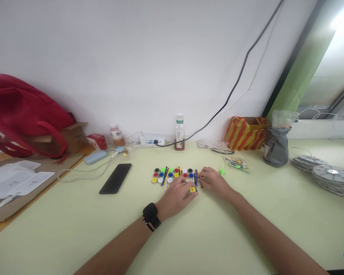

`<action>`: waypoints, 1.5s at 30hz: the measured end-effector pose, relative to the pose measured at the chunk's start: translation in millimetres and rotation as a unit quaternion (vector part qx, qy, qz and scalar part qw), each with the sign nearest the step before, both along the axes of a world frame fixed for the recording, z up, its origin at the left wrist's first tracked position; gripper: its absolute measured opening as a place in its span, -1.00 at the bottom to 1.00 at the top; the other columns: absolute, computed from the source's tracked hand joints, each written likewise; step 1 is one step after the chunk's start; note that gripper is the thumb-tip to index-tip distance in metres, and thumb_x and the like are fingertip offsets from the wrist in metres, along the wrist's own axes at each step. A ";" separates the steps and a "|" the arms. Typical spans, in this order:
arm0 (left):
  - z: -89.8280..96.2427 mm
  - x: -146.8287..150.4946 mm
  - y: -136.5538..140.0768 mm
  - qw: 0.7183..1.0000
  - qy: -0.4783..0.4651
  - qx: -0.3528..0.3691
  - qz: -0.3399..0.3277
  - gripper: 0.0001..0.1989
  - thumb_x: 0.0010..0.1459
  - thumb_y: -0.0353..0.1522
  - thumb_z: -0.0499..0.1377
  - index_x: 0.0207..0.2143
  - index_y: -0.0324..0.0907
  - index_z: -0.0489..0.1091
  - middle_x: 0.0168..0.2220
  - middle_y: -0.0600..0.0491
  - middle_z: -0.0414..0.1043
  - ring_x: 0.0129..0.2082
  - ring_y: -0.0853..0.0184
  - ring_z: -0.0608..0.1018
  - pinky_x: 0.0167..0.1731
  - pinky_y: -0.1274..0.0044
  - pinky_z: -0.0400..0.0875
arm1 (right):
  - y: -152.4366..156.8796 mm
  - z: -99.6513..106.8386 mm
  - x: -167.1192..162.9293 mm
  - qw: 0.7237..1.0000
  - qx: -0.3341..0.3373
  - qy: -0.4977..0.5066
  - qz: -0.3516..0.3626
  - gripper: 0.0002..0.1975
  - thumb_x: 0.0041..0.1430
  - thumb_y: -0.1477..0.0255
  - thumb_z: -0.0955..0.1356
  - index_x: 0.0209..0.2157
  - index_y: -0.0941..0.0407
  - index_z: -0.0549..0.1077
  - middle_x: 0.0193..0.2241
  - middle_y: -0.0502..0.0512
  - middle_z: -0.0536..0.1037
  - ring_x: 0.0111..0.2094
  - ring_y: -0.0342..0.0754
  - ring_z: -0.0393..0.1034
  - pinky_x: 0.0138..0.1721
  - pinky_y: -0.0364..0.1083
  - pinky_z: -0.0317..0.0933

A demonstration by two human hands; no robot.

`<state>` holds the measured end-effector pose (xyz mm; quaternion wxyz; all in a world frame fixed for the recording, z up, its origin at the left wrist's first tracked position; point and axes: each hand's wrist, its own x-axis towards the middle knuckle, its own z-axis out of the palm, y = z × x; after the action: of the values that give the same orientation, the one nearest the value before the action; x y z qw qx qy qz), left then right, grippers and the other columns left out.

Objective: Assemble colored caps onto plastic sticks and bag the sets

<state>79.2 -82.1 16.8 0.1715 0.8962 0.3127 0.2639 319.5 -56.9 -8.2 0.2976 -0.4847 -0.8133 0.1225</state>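
Observation:
My left hand (176,194), with a black watch on its wrist, lies low over the pieces with thumb and fingers apart around a yellow round plastic piece (192,189). Its thumb tip reaches the lower ends of a few dark and blue plastic sticks (196,178). From the right, my right hand (214,182) has its fingers curled together at those sticks, and a red stick (201,186) shows below them; the exact grip is hidden. Beside the left hand, rows of round pieces (161,175) in several colours lie with bundled sticks (165,176) between them.
A bright green piece (222,171) and a clear bag of parts (237,164) lie right of the hands. A black phone (115,178) rests on the left. Behind stand a bottle (179,133) and a power strip (150,141). Grey disc stacks (334,177) sit far right.

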 end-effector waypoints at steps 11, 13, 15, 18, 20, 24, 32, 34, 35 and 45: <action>-2.0 -0.4 -1.0 1.000 -0.004 -0.006 -0.010 -0.77 0.40 -0.23 0.11 0.01 -0.08 0.43 -0.09 -0.03 0.52 0.05 0.10 0.36 0.09 0.25 0.31 | -3.7 10.4 2.0 0.996 0.077 -0.033 -0.032 -0.87 0.24 0.58 0.33 -0.35 0.09 0.47 -0.31 0.11 0.53 -0.22 0.03 0.41 -0.17 -0.03 0.25; -3.3 -0.4 0.5 1.000 -0.013 -0.001 -0.007 -0.80 0.38 -0.23 0.13 -0.02 -0.07 0.45 -0.08 -0.02 0.52 0.04 0.10 0.37 0.10 0.25 0.31 | -2.7 10.7 4.4 0.992 0.098 -0.062 -0.042 -0.86 0.25 0.58 0.32 -0.34 0.09 0.47 -0.32 0.11 0.53 -0.23 0.04 0.40 -0.17 -0.02 0.24; -4.8 0.0 2.1 1.000 -0.027 0.004 -0.004 -0.81 0.36 -0.25 0.16 -0.03 -0.06 0.46 -0.09 -0.01 0.54 0.03 0.11 0.39 0.09 0.26 0.32 | -1.3 10.6 7.2 0.988 0.118 -0.082 -0.053 -0.86 0.24 0.58 0.32 -0.35 0.09 0.46 -0.33 0.11 0.53 -0.24 0.05 0.40 -0.17 -0.01 0.23; -6.8 1.8 4.3 0.997 -0.074 -0.013 0.000 -0.78 0.34 -0.29 0.19 0.01 -0.07 0.46 -0.07 0.00 0.55 -0.02 0.15 0.46 0.05 0.31 0.36 | 0.5 11.4 12.3 0.985 0.140 -0.070 -0.076 -0.88 0.21 0.58 0.32 -0.36 0.09 0.43 -0.33 0.12 0.53 -0.24 0.07 0.39 -0.15 0.01 0.22; -7.8 3.6 5.7 0.992 -0.120 -0.046 0.016 -0.78 0.34 -0.29 0.18 0.01 -0.08 0.47 -0.13 0.01 0.57 -0.14 0.22 0.52 -0.06 0.38 0.42 | 1.1 13.2 15.1 0.985 0.142 -0.029 -0.094 -0.90 0.20 0.56 0.32 -0.36 0.08 0.40 -0.32 0.13 0.53 -0.23 0.07 0.39 -0.15 0.01 0.23; -10.2 6.6 9.9 0.973 -0.205 -0.083 0.060 -0.81 0.31 -0.26 0.22 -0.11 -0.14 0.52 -0.25 0.03 0.58 -0.33 0.31 0.55 -0.27 0.49 0.46 | -1.9 19.4 13.3 0.989 0.086 0.075 -0.096 -0.95 0.29 0.49 0.27 -0.27 0.07 0.36 -0.30 0.10 0.51 -0.30 0.01 0.37 -0.25 -0.02 0.24; -14.4 7.7 15.4 0.946 -0.291 -0.124 0.066 -0.71 0.20 -0.27 0.32 -0.05 -0.17 0.54 -0.12 -0.06 0.62 -0.23 0.26 0.65 -0.14 0.43 0.59 | -18.2 28.5 -16.6 0.962 -0.088 0.260 0.018 -0.76 0.40 0.20 0.23 -0.07 0.04 0.34 -0.39 -0.02 0.37 -0.44 -0.09 0.29 -0.46 -0.11 0.27; -13.5 8.1 15.1 0.943 -0.299 -0.128 0.066 -0.71 0.21 -0.27 0.32 -0.05 -0.18 0.54 -0.13 -0.07 0.62 -0.25 0.27 0.65 -0.16 0.43 0.60 | -19.6 28.6 -21.7 0.942 -0.126 0.310 0.033 -0.64 0.37 0.13 0.26 0.06 0.04 0.35 -0.38 -0.02 0.35 -0.44 -0.10 0.30 -0.47 -0.10 0.32; -12.9 8.3 14.9 0.942 -0.302 -0.128 0.067 -0.72 0.21 -0.27 0.31 -0.06 -0.19 0.55 -0.13 -0.07 0.62 -0.26 0.27 0.65 -0.16 0.43 0.61 | -19.6 28.6 -23.2 0.934 -0.141 0.328 0.037 -0.58 0.35 0.10 0.28 0.10 0.04 0.35 -0.37 -0.01 0.36 -0.44 -0.10 0.30 -0.46 -0.10 0.33; -10.6 9.9 13.4 0.936 -0.317 -0.134 0.072 -0.71 0.19 -0.30 0.32 -0.06 -0.22 0.55 -0.12 -0.11 0.62 -0.26 0.26 0.67 -0.16 0.42 0.63 | -26.0 41.9 -31.2 0.900 -0.195 0.388 0.035 -0.63 0.20 0.07 0.43 -0.21 0.08 0.43 -0.36 0.07 0.56 -0.31 -0.04 0.47 -0.38 -0.11 0.33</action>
<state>89.2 -68.7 6.2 0.3606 0.7100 0.3381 0.5016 288.4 -82.9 33.7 0.4848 -0.4183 -0.6094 0.4675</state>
